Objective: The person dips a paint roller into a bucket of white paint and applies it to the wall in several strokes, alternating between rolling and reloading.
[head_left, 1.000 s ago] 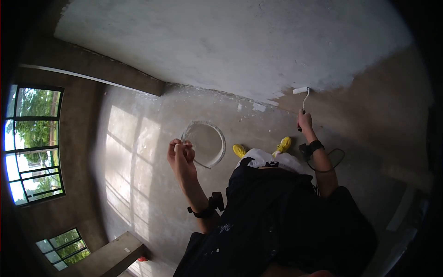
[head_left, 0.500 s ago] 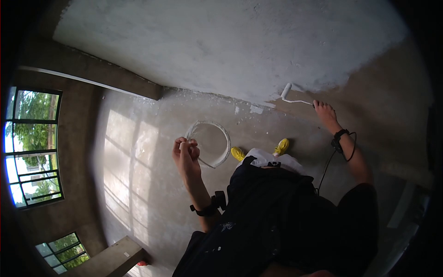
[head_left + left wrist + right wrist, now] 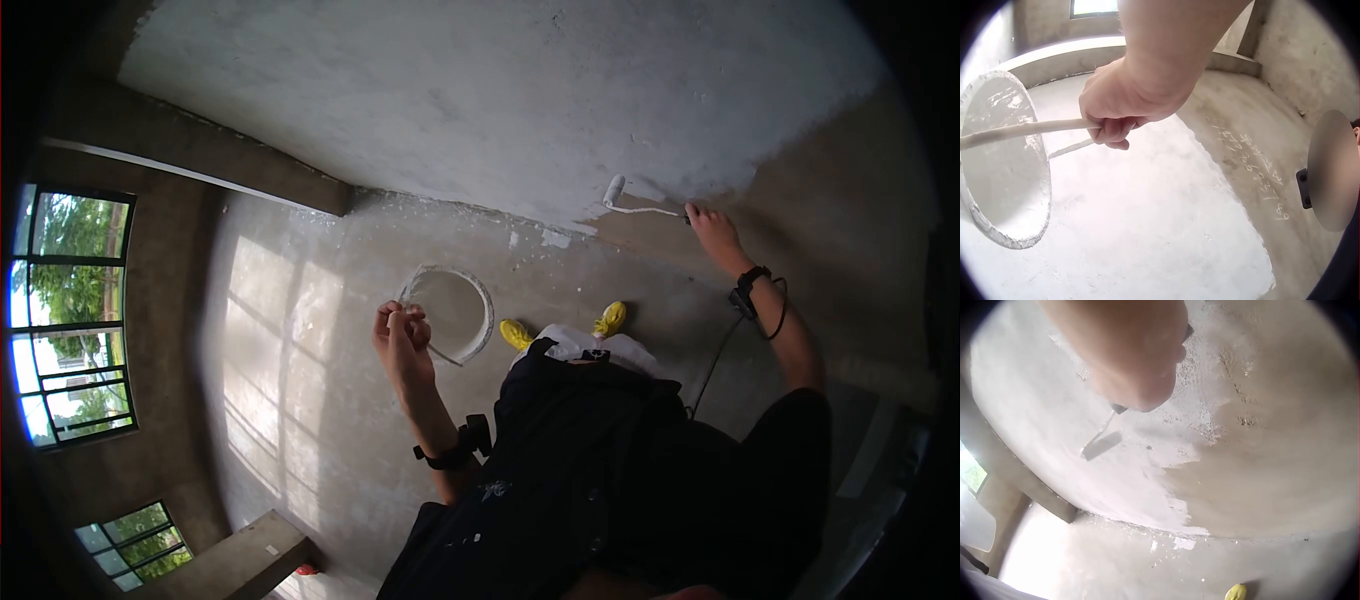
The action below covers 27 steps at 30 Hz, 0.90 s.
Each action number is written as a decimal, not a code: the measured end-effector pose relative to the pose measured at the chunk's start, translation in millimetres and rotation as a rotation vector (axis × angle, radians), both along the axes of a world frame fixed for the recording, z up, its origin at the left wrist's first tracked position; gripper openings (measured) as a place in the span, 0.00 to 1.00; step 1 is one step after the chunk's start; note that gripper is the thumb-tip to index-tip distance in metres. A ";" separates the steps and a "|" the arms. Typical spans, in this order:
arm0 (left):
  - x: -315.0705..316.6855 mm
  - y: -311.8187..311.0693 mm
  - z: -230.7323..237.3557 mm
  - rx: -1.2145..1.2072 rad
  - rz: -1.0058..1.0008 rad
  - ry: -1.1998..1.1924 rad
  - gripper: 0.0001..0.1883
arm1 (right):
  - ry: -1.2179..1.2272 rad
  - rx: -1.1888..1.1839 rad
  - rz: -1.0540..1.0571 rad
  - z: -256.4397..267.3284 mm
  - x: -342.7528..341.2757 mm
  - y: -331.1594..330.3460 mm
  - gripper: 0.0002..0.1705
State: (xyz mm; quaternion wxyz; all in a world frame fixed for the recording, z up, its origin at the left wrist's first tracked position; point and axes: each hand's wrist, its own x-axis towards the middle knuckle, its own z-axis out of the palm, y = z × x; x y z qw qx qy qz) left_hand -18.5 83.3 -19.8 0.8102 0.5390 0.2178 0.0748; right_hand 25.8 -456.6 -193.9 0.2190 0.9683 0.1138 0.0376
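Observation:
My left hand (image 3: 400, 340) grips the thin handle (image 3: 1035, 129) of a white bucket, fingers curled around it. The bucket (image 3: 487, 325) hangs from that handle beside the hand, its round mouth facing up and its rim crusted with paint. In the left wrist view the bucket's inside (image 3: 1004, 181) shows white. Out to the right, my right hand (image 3: 716, 238) holds a paint roller (image 3: 614, 190) by its dark grip. The roller's white sleeve lies at the partly painted wall (image 3: 500, 110), near the edge of the paint. In the right wrist view, the hand hides most of the grip.
Bare brown wall (image 3: 1272, 487) borders the white coat on the right. White drips spot the floor (image 3: 560, 270) along the wall's foot. A low concrete ledge (image 3: 230, 160) and windows (image 3: 75, 310) stand at the left. A cable runs from the right wrist. Handwriting (image 3: 1250, 169) marks bare wall.
My right hand has moved right and up in the head view, and the roller has swung from pointing up to pointing left along the wall. The left hand and bucket have barely shifted.

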 end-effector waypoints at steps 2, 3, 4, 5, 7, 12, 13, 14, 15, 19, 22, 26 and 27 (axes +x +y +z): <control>1.1 -0.3 0.6 -0.027 0.035 0.009 0.04 | 0.031 0.078 0.036 7.5 4.2 -1.5 0.16; 1.0 0.9 -0.6 -0.027 0.035 0.009 0.04 | 0.050 0.073 -0.016 10.8 4.8 -2.7 0.17; 0.3 3.3 -2.0 -0.014 0.019 0.001 0.04 | 0.070 0.068 -0.070 12.8 3.4 -3.2 0.18; 0.0 5.1 -4.1 -0.001 0.004 -0.008 0.04 | 0.071 0.067 -0.070 11.5 2.5 -4.9 0.18; -0.2 3.3 -4.1 -0.016 0.004 -0.002 0.04 | 0.142 0.166 -0.042 10.1 1.0 -12.9 0.18; 1.0 1.4 -3.1 -0.041 -0.001 -0.004 0.04 | 0.189 0.317 -0.215 22.1 -6.1 -6.3 0.17; 1.2 -1.7 0.2 -0.029 0.006 0.004 0.04 | 0.197 0.401 -0.207 30.9 -7.7 -2.2 0.17; 1.1 -3.1 2.2 -0.016 0.011 0.011 0.04 | 0.197 0.401 -0.207 24.8 -8.1 -3.7 0.17; 2.3 -3.4 2.5 -0.017 0.011 0.012 0.04 | 0.180 0.435 -0.270 14.5 -6.5 -7.0 0.18; 2.9 -4.4 1.9 -0.031 -0.011 0.005 0.04 | 0.129 0.518 -0.298 27.8 -12.7 0.3 0.15; 3.3 -4.5 2.5 -0.034 -0.016 0.000 0.04 | 0.153 0.549 -0.327 27.9 -12.4 4.4 0.15; 3.4 -5.5 2.3 -0.043 -0.040 -0.008 0.04 | 0.096 0.568 -0.300 30.4 -11.8 3.8 0.15; 3.5 -5.5 2.4 -0.042 -0.040 -0.010 0.04 | 0.091 0.548 -0.307 25.4 -10.5 2.2 0.15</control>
